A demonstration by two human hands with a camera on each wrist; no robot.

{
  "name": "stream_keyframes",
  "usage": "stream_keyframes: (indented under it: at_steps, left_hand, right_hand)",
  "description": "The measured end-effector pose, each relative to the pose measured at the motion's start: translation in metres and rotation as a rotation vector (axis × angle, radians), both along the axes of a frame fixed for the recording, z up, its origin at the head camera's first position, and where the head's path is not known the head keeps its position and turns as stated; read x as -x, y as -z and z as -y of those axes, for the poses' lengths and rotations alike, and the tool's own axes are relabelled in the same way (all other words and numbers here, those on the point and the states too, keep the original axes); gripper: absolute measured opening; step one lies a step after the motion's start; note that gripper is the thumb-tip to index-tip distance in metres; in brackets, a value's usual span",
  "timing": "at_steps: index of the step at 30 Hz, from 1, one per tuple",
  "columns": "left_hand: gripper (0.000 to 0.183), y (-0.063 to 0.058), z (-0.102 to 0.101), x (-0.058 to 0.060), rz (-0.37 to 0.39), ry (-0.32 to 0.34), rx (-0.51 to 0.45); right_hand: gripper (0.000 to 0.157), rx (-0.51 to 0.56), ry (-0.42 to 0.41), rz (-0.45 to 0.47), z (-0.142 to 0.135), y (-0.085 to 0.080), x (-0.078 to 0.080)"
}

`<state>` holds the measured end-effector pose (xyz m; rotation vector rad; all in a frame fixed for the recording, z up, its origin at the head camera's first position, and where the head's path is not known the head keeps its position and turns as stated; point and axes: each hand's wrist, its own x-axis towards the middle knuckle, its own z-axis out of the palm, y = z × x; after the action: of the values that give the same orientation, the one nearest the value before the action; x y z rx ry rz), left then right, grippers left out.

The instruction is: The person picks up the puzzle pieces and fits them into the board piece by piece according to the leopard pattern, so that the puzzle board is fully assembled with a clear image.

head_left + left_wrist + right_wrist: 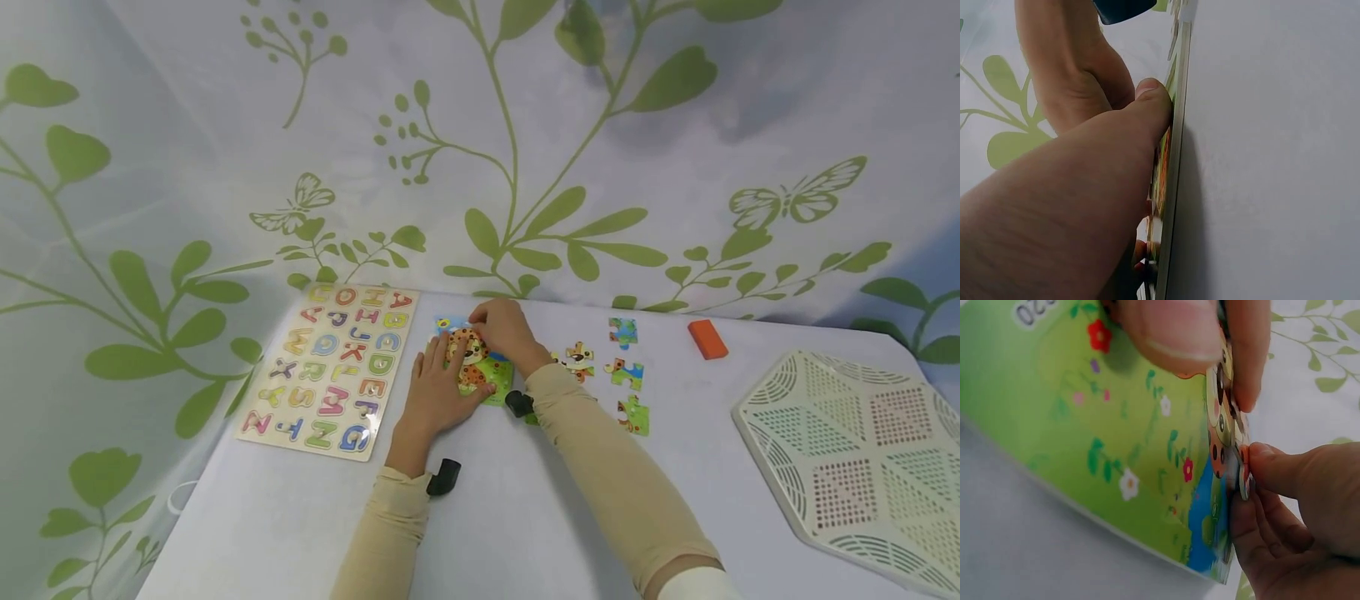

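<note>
Leopard puzzle [501, 379]: on the table [480, 525], leopard's head towards the patterned cloth [600, 167]; long axis unclear
Left hand [438, 389]: fingers spread over the puzzle
Right hand [510, 329]: pinching one piece [1244, 478] at its far side
Alphabet board [330, 384]: 26 letters inset
Loose pieces [628, 373]: three in a column, others partly hidden
Orange block [708, 339]: one
</note>
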<state>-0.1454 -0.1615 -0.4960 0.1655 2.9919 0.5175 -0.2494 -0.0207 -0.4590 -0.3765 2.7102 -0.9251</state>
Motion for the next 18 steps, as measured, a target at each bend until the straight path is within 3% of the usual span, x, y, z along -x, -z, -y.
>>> stream_keyframes:
  at_steps: [5, 10, 13, 18]
  left_hand:
    - [0.095, -0.001, -0.002, 0.000, -0.003, 0.000, 0.005]
    - [0.093, -0.001, -0.003, -0.001, -0.014, -0.005, 0.007]
    - [0.092, -0.002, -0.005, -0.002, -0.017, -0.009, -0.002]
    - [0.094, 0.000, -0.001, 0.000, 0.008, -0.013, 0.021]
  right_hand:
    - [0.025, -0.049, -0.032, -0.028, 0.002, 0.002, 0.000]
    - [0.027, -0.134, -0.131, -0.048, -0.004, 0.000, -0.004]
    - [0.033, -0.082, -0.161, -0.032, -0.020, 0.000, -0.010]
    - [0.043, 0.080, -0.059, 0.012, -0.069, -0.003, -0.023]
